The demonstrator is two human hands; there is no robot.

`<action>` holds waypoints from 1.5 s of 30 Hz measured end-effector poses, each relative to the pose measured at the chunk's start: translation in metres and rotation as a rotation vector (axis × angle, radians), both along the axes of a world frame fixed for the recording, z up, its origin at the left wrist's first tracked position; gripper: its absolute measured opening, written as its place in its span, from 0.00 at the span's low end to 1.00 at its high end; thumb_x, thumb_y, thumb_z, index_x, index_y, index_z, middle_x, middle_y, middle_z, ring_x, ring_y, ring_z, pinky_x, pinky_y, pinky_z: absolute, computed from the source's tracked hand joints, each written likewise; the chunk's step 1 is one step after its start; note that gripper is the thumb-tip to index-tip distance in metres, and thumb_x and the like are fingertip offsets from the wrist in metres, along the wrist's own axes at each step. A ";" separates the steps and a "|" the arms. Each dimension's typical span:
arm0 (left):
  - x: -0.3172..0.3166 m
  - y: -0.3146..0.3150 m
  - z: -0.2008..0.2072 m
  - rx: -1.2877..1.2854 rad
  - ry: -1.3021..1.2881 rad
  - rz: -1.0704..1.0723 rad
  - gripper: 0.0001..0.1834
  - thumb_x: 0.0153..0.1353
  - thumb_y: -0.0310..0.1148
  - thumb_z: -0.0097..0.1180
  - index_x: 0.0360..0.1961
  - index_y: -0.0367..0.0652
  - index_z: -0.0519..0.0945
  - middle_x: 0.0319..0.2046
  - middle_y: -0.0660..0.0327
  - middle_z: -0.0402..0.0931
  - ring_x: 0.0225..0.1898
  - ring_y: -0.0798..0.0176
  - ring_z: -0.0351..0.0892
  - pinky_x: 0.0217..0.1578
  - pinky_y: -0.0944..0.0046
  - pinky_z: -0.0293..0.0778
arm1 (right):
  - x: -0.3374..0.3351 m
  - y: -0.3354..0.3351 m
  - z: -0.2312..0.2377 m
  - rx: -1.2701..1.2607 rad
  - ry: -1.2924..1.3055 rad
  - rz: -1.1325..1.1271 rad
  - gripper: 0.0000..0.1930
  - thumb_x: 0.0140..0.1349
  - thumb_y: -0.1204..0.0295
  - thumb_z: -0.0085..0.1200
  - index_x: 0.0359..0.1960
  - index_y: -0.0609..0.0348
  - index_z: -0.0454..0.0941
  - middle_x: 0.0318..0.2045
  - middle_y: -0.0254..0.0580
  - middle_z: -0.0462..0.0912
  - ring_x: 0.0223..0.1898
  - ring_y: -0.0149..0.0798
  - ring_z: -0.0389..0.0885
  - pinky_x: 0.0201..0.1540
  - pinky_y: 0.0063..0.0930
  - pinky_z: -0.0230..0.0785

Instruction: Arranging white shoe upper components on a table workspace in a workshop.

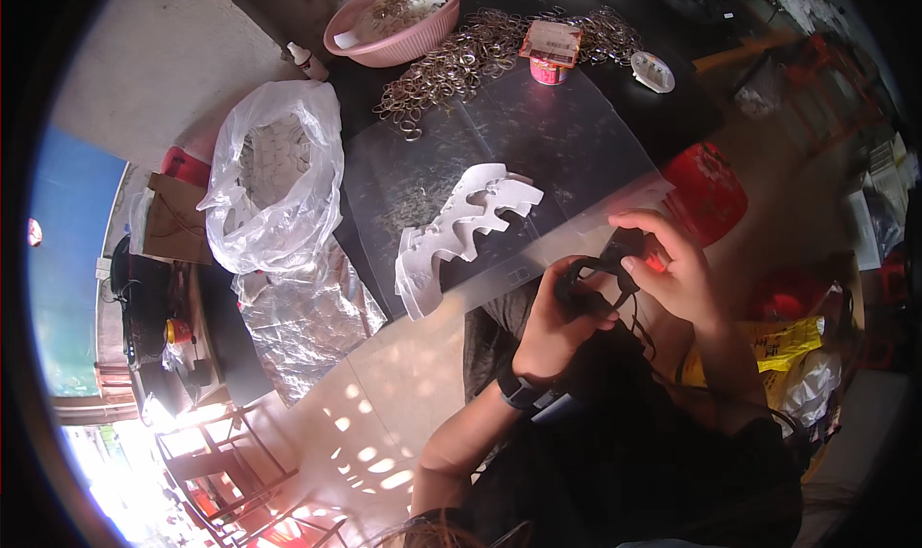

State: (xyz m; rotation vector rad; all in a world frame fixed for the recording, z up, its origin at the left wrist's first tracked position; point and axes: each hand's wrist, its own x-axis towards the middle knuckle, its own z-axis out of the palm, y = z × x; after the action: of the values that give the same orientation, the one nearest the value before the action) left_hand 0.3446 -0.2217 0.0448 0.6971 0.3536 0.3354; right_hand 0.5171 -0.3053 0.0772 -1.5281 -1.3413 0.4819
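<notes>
Close to my body, beyond the table's near edge, both hands are raised around a small black device with a strap (pixel 612 264); its exact kind I cannot make out. My left hand (pixel 549 335) is closed on its looped strap end, and a dark band circles that wrist. With thumb and fingers, my right hand (pixel 680 271) pinches the device's far end. A thin dark cord hangs below. White scalloped strips (pixel 463 223), seemingly paper or card, lie overlapped on the clear plastic sheet (pixel 394 178) left of my hands.
Metal rings (pixel 451 68) are heaped at the back beside a pink basket (pixel 413 37). A red-and-pink cup (pixel 548 72) stands among them, near a small white dish (pixel 653 72). Left is a plastic-lined container (pixel 322 154) above silver foil (pixel 305 322). A red stool (pixel 709 193) stands right.
</notes>
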 end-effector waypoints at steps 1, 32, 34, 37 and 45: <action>-0.003 0.005 0.001 0.004 -0.081 -0.062 0.31 0.48 0.11 0.47 0.56 0.37 0.61 0.53 0.52 0.64 0.44 0.63 0.74 0.46 0.65 0.70 | 0.002 0.000 0.000 -0.022 0.156 0.013 0.20 0.52 0.85 0.50 0.50 0.64 0.68 0.47 0.43 0.73 0.43 0.28 0.74 0.41 0.21 0.68; 0.056 0.025 -0.041 0.257 -0.191 0.266 0.26 0.54 0.27 0.58 0.55 0.42 0.66 0.50 0.56 0.70 0.49 0.57 0.71 0.55 0.56 0.62 | -0.008 -0.184 -0.096 -0.987 -0.123 0.582 0.11 0.62 0.67 0.44 0.31 0.63 0.74 0.30 0.45 0.76 0.31 0.37 0.75 0.36 0.32 0.66; 0.056 0.021 -0.041 0.290 -0.149 0.237 0.27 0.54 0.27 0.58 0.55 0.41 0.66 0.50 0.56 0.70 0.50 0.58 0.71 0.55 0.56 0.62 | -0.015 -0.148 -0.062 -0.578 0.624 0.224 0.10 0.63 0.69 0.43 0.34 0.63 0.74 0.34 0.45 0.76 0.36 0.38 0.74 0.40 0.33 0.65; 0.056 0.014 -0.038 0.260 -0.138 0.185 0.27 0.54 0.27 0.58 0.56 0.41 0.65 0.50 0.56 0.69 0.50 0.58 0.70 0.55 0.56 0.62 | -0.027 -0.084 -0.057 0.188 1.190 0.076 0.10 0.63 0.75 0.39 0.42 0.64 0.73 0.44 0.45 0.74 0.50 0.39 0.70 0.55 0.34 0.59; 0.046 -0.002 -0.018 0.397 -0.083 0.212 0.23 0.54 0.23 0.58 0.51 0.38 0.67 0.44 0.61 0.71 0.47 0.66 0.70 0.48 0.64 0.68 | -0.013 -0.014 -0.049 0.593 1.105 0.397 0.10 0.63 0.79 0.42 0.42 0.63 0.76 0.52 0.50 0.70 0.57 0.44 0.64 0.59 0.37 0.58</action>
State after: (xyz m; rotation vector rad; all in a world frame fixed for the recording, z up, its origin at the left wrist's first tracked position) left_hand 0.3903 -0.2235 0.0269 1.0337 0.2841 0.6453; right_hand 0.5038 -0.3194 0.0281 -0.3348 -0.7513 0.8988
